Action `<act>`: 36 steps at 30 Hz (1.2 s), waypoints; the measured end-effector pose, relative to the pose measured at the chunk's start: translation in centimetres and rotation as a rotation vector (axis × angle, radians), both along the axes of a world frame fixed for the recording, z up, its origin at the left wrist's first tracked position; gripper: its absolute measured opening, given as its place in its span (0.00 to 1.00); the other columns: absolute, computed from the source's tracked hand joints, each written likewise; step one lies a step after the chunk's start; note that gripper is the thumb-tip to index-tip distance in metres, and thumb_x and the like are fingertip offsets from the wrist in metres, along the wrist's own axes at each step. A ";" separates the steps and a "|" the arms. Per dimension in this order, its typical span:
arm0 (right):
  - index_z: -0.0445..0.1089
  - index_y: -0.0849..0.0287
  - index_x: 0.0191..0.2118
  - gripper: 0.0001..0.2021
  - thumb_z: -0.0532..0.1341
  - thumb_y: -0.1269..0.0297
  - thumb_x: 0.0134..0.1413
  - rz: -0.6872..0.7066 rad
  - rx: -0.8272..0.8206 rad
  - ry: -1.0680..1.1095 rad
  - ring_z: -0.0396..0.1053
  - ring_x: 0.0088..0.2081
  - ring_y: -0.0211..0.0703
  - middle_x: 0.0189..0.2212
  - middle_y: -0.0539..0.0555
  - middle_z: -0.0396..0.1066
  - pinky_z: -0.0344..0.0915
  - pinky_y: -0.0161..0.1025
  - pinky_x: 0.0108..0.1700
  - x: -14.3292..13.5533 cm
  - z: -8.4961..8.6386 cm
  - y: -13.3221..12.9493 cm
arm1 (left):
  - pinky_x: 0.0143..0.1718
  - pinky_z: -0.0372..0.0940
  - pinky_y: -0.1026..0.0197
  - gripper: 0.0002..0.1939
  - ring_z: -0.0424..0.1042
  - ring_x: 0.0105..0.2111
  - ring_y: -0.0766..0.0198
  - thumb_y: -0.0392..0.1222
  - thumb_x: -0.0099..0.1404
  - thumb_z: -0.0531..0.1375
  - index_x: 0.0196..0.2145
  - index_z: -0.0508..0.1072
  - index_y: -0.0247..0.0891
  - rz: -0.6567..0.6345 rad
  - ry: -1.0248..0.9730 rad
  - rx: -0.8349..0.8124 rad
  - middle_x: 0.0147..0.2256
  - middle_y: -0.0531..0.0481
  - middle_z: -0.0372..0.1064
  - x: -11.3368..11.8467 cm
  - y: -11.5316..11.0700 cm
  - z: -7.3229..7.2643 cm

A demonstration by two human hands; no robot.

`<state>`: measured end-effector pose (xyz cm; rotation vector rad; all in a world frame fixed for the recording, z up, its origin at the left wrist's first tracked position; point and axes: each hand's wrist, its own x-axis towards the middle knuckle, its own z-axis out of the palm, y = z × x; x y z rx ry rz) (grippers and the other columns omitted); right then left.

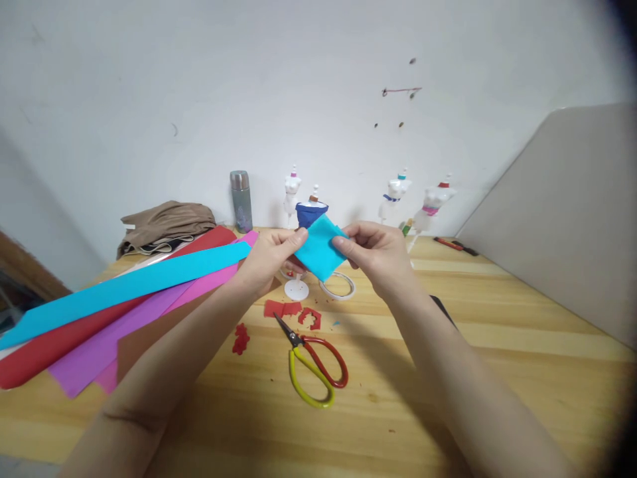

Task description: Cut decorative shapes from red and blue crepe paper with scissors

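Observation:
A small turquoise square of paper or thin felt (322, 249) is held up above the table, turned so a corner points down. My left hand (273, 255) pinches its left corner between thumb and fingers. At the right corner, my right hand (375, 252) grips it the same way. Below lie scissors (303, 352) with one red and one yellow handle, their blades nearly together. Red cut scraps (283, 309) sit by the blade tips, and small red flower-like cutouts (241, 339) rest left of them. Behind the square stands a mini mannequin in blue cloth (311, 214), partly hidden.
Coloured sheets (134, 285) lie across the table's left side, with brown folded cloth (169, 222) behind. A flask (241, 202) and several small white mannequins (438, 196) stand along the wall. A roll of tape (343, 287) lies mid-table; pens (452, 245) are at the back right.

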<state>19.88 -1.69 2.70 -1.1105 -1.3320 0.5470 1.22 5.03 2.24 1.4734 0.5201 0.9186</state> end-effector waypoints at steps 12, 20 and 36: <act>0.71 0.54 0.25 0.14 0.72 0.52 0.47 -0.003 0.002 0.035 0.61 0.20 0.36 0.17 0.45 0.63 0.61 0.36 0.23 0.0 -0.2 0.2 | 0.32 0.69 0.61 0.27 0.74 0.22 0.65 0.62 0.50 0.77 0.24 0.79 0.33 -0.131 0.084 -0.029 0.21 0.47 0.75 0.0 0.4 -1.0; 0.72 0.55 0.25 0.15 0.73 0.51 0.47 0.047 -0.016 0.047 0.60 0.19 0.36 0.16 0.45 0.63 0.60 0.36 0.23 -0.1 -0.2 0.0 | 0.32 0.68 0.61 0.21 0.74 0.25 0.64 0.54 0.53 0.77 0.26 0.79 0.32 -0.112 0.085 -0.041 0.24 0.47 0.77 0.1 0.2 -1.1; 0.67 0.56 0.21 0.20 0.72 0.48 0.44 0.028 -0.110 -0.021 0.56 0.21 0.34 0.16 0.44 0.60 0.55 0.34 0.24 0.4 -0.4 0.5 | 0.28 0.68 0.62 0.20 0.73 0.23 0.63 0.52 0.51 0.75 0.25 0.77 0.32 -0.142 0.246 -0.052 0.21 0.46 0.75 0.0 0.2 -0.3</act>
